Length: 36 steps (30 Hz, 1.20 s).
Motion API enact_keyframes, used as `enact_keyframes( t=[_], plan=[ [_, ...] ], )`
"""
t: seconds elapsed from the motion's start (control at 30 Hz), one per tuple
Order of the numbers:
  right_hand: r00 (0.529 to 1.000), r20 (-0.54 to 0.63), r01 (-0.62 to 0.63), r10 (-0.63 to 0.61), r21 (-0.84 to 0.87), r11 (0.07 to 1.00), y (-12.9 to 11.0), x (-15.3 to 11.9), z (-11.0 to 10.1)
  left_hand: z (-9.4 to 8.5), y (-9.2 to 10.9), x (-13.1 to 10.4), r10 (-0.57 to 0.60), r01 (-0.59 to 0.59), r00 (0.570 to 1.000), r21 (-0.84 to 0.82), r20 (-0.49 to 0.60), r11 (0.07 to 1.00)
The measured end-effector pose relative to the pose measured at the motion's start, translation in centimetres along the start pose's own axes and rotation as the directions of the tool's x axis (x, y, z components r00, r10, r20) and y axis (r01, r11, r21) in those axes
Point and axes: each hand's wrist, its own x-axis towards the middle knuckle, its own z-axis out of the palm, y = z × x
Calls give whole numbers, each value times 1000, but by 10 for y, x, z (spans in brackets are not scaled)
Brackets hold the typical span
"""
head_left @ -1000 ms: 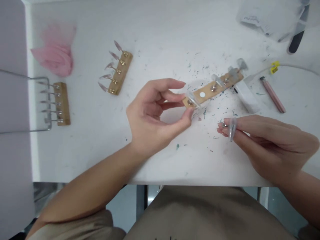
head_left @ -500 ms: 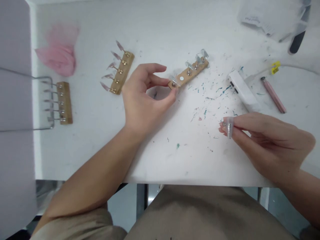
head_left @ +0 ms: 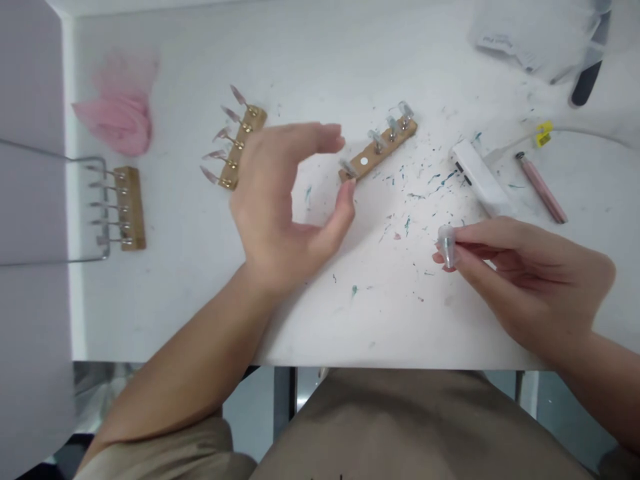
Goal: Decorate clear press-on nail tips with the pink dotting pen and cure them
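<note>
Your left hand has its grip open, fingers and thumb spread well apart, with nothing between them. The thumb tip sits right at the near end of the bar; whether it touches the wood, you cannot tell from here. The bar lies aslant on the counter, just past your left hand, with four clear tips on metal mounts and a white dot between the nearest tip and the next.

Your right hand has its grip closed on a loose tip, pinched between thumb and fingers above the counter, its narrow end toward you. Beyond that hand lie the white device and the pink pen, with dark flecks scattered between your hands.

Behind your left hand, partly covered by it, is a second bar with five pinkish tips. Farther left are a third bar beside a wire frame, and a pink cloth.
</note>
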Motion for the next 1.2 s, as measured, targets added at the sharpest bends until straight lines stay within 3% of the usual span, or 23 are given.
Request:
enact_keyframes(
  t=[0.03, 0.07, 0.13, 0.17, 0.2, 0.27, 0.37, 0.5, 0.67, 0.93, 1.0, 1.1, 1.13, 1.2],
  plan=[
    [1000, 5, -8, 7, 14, 1000, 0, 0, 0, 0, 12, 1, 23, -22, 1000, -50, 16, 998],
    [1000, 9, -15, 15, 27, 1000, 1, 1, 1, 1, 24, 2, -31, 40, 996, -116, 82, 992],
    [1000, 16, -24, 23, 57, 998, 2, 1, 1, 4, 48, 2, -248, 311, 933, -234, 261, 921],
    [1000, 13, -27, 26, 71, 997, 2, 1, 1, 7, 58, 1, -296, 396, 895, -290, 334, 871],
    [999, 9, -32, 31, 82, 996, 2, 1, 1, 9, 65, 0, -315, 461, 855, -325, 413, 826],
    [998, 15, -58, 57, 99, 993, 2, 2, 0, 15, 73, -2, -315, 513, 829, -404, 462, 758],
    [992, 62, -121, 114, 131, 984, 2, 3, 0, 21, 72, -3, -279, 494, 849, -486, 449, 721],
    [977, 116, -200, 178, 230, 952, 1, 5, 2, 23, 66, -2, -236, 441, 877, -504, 419, 743],
    [971, 165, -218, 175, 291, 932, 1, 7, 3, 23, 63, -1, -201, 395, 901, -537, 384, 745],
    [936, 303, -282, 178, 345, 895, 1, 5, 1, 22, 63, -1, -357, 535, 842, -533, 405, 656],
    [947, 266, -269, 179, 356, 895, -1, 4, -3, 21, 64, 0, -394, 574, 816, -523, 422, 630],
    [990, 8, -137, 138, 164, 977, 6, 10, -27, 19, 66, 2, -448, 625, 780, -497, 437, 602],
    [994, -83, -75, 74, -12, 997, 12, 14, -40, 18, 66, 3, -461, 633, 774, -500, 434, 591],
    [995, -94, -78, 38, -479, 874, 31, 24, -67, 18, 67, 3, -477, 637, 771, -519, 422, 570]
  ],
)
